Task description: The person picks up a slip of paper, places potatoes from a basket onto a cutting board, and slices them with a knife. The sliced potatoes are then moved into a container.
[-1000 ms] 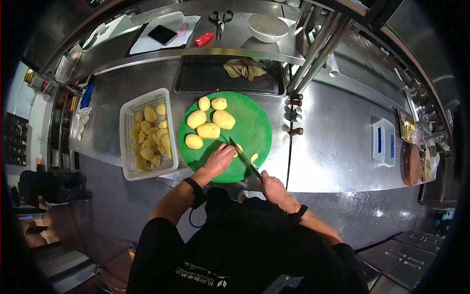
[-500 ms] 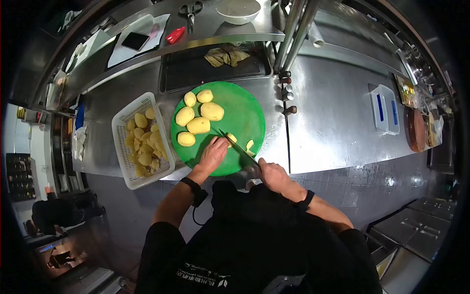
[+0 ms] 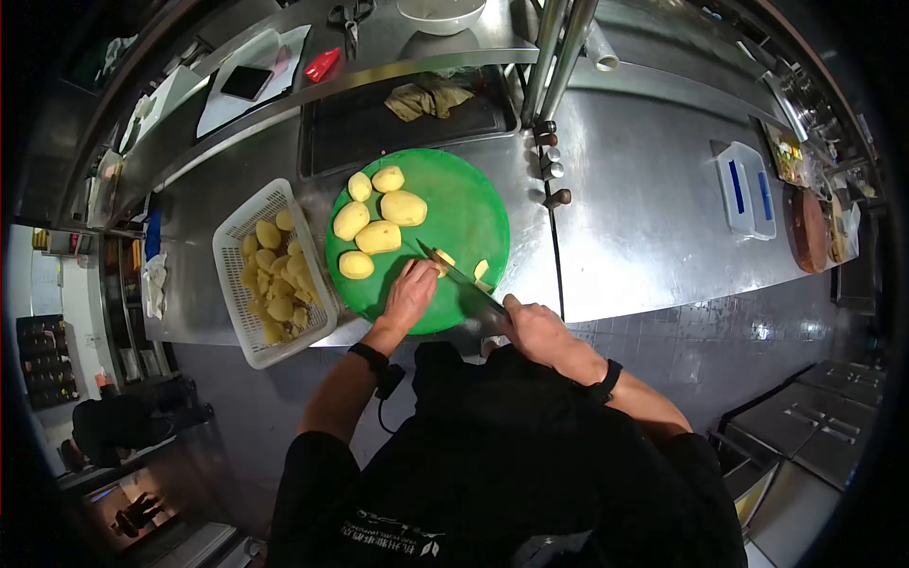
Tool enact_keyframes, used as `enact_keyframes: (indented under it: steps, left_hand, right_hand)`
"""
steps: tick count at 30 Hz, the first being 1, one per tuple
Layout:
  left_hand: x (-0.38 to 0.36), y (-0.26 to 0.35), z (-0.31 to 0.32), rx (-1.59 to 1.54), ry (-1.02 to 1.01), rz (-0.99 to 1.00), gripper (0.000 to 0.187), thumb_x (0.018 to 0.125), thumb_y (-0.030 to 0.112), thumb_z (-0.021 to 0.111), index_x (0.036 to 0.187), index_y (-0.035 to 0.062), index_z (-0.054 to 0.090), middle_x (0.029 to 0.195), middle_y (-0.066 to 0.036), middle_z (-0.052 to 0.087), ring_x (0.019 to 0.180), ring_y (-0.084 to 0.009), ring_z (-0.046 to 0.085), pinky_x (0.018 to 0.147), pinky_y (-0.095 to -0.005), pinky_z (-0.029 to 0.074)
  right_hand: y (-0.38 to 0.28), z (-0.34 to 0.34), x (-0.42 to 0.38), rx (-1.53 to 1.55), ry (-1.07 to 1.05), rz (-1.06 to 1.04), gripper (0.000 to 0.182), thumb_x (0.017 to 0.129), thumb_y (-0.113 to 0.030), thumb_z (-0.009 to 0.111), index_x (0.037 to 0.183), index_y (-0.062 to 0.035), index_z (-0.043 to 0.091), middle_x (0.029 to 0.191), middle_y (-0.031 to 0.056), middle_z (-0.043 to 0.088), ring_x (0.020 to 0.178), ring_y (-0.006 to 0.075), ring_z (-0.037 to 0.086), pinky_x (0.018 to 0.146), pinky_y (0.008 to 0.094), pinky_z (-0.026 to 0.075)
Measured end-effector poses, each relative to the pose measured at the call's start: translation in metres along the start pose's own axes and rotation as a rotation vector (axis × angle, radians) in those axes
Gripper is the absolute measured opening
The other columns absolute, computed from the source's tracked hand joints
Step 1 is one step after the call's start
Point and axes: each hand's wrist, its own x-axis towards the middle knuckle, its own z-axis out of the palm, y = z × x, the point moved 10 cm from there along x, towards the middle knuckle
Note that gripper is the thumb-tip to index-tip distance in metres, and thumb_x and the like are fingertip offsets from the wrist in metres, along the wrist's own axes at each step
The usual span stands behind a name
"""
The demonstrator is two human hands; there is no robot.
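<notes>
A round green cutting board lies in front of me. My left hand has its fingers curled against a small peeled potato piece on the board, partly hidden by the fingers and blade. In my right hand is the handle of a kitchen knife; its blade slants up and left across the potato piece. Several whole peeled potatoes sit on the board's left half. Cut potato bits lie right of the blade.
A white plastic basket of potatoes or peelings stands left of the board. Behind it are a dark tray with a crumpled cloth and a raised shelf edge. A lidded plastic container sits far right. A person is at far left.
The view has shifted slightly, so the board appears a little higher and further left. The knife has moved slightly at the potato piece. Both hands keep nearly the same grip.
</notes>
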Motion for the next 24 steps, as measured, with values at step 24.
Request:
enact_keyframes:
  steps: [24]
  left_hand:
    - [-0.011, -0.008, 0.006, -0.001, 0.014, -0.014, 0.012, 0.087, 0.0, 0.069, 0.099, 0.002, 0.069, 0.11, -0.008, 0.067, 0.102, -0.031, 0.065, 0.087, -0.0431, 0.057]
  right_hand:
    - [0.006, 0.011, -0.003, 0.017, 0.042, 0.007, 0.022, 0.097, -0.013, 0.059, 0.111, 0.0035, 0.055, 0.081, 0.0302, 0.071, 0.079, 0.0505, 0.071, 0.072, 0.0595, 0.056]
